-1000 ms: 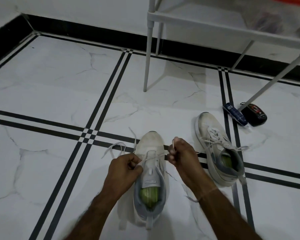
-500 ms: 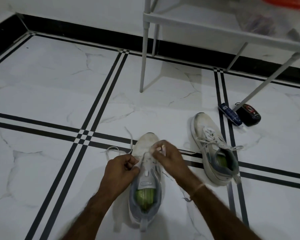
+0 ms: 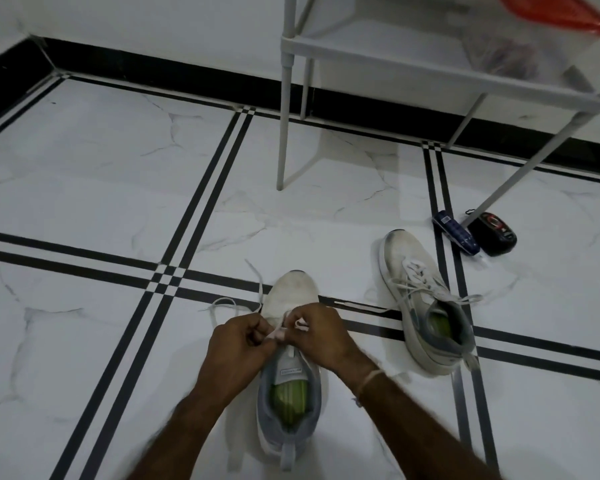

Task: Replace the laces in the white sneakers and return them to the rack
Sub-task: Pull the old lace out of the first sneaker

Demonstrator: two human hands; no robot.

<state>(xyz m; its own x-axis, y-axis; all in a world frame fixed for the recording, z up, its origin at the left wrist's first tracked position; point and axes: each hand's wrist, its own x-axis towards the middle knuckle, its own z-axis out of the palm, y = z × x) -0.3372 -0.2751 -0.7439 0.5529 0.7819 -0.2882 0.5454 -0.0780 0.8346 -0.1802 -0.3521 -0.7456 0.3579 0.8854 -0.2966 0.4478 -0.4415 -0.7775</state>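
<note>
White marble-look floor tiles (image 3: 101,174) crossed by paired black stripes fill the view, with a black skirting along the far wall. At near centre lies one white sneaker (image 3: 291,292). Its long axis runs near to far, with the toe pointing far and the grey heel toward the person. A green insole (image 3: 288,398) shows inside its opening.

Both hands meet over its middle and hide the eyelets. The left hand (image 3: 238,344) has its fingers curled and pinches the white lace (image 3: 222,303), whose slack loops onto the floor left of the toe. The right hand (image 3: 323,337) pinches the lace's other end, and a thin band (image 3: 369,379) circles its wrist.

Well apart to the right lies the second sneaker (image 3: 416,292), laced, with its toe pointing far and slightly left. It also holds a green insole.

Farther right, a blue oblong thing (image 3: 456,232) and a black thing (image 3: 494,233) lie side by side at a leg of the pale rack (image 3: 284,116). On the rack sit an orange thing (image 3: 561,10) and a blurred dark bundle.
</note>
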